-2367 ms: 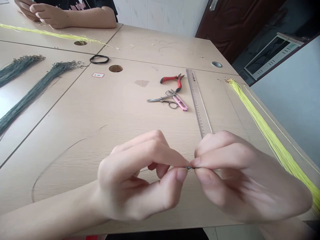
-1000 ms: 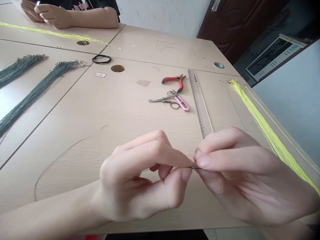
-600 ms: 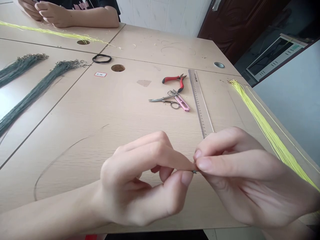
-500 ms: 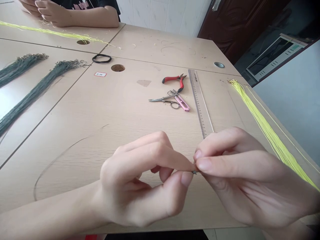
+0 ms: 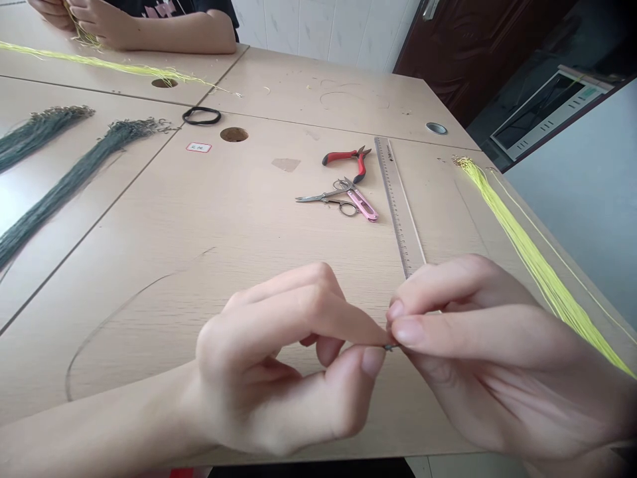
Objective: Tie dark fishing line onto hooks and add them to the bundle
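Observation:
My left hand (image 5: 298, 358) pinches a tiny dark bit, seemingly the end of a thin cord (image 5: 389, 347), between thumb and index finger. Right against it, my right hand (image 5: 478, 352) is closed, its thumb and index fingertips pressed together on the same bit. The fingers cover most of it, so its exact shape is hidden. A thin dark cord (image 5: 107, 320) curves over the table at the left and passes out of sight by my left forearm; whether it joins the held bit cannot be seen.
Beyond my hands lie scissors (image 5: 326, 197), a pink-handled thread snipper (image 5: 365, 204), red pliers (image 5: 343, 158) and a clear ruler (image 5: 395, 206). Yellow cords (image 5: 532, 252) lie at right, grey-green cord bundles (image 5: 64, 179) at left. A co-worker's hands (image 5: 102, 23) hold yellow cord across the table.
My hands stay nearly in place, still pinched together, with only a slight shift of the fingers. The co-worker's hands now show yellow cord between them.

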### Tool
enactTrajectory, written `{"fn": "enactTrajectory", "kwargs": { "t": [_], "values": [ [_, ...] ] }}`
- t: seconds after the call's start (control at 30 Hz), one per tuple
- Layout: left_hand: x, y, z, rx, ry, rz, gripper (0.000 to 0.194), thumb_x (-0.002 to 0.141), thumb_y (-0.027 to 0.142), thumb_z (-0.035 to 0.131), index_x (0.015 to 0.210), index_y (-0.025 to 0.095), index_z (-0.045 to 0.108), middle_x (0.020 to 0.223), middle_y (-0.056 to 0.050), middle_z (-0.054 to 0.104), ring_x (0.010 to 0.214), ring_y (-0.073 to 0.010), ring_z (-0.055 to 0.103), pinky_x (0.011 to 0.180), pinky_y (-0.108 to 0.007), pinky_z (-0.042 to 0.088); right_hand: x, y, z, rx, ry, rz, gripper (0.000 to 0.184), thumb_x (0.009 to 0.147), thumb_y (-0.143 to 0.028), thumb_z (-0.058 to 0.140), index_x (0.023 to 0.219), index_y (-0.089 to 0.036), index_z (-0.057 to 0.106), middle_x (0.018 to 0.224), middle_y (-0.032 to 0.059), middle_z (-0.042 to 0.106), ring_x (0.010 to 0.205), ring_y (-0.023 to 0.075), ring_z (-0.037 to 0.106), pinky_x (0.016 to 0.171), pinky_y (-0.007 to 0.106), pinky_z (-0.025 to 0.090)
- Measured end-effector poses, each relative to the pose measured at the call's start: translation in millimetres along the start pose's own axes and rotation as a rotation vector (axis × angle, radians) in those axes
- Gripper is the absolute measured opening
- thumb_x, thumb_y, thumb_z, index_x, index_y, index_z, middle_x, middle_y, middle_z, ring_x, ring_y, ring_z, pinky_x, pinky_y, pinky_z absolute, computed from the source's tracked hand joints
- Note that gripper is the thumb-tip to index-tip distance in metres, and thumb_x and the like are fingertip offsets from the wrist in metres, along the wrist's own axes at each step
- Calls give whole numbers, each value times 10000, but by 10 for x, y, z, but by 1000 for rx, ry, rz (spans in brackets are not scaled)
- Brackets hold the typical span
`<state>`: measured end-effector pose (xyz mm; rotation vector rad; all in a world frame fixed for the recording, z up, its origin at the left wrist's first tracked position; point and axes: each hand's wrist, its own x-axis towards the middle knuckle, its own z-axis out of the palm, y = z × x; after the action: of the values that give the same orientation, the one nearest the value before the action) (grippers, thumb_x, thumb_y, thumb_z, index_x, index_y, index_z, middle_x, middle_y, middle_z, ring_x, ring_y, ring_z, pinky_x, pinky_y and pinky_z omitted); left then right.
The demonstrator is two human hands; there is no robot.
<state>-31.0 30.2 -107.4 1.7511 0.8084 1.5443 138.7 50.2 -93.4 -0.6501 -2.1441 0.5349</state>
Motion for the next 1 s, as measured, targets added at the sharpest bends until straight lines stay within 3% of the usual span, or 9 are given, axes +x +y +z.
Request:
{"fn": "enactTrajectory", "kwargs": {
  "t": [0.27,1.0],
  "values": [
    [-5,-4,5,11,-7,5,143,669,23,499,635,112,605,461,-16,489,419,-101,423,369,-247,361,-41,28,15,128,2,3,253,766,54,518,885,-147,615,854,16,578,728,74,622,612,184,526],
    [11,7,8,40,-28,-23,125,642,25,508,605,100,601,446,-12,482,404,-86,428,355,-225,371,-44,10,-19,109,-40,20,275,765,53,505,918,-148,612,879,10,568,721,82,627,576,218,513]
  ]
}}
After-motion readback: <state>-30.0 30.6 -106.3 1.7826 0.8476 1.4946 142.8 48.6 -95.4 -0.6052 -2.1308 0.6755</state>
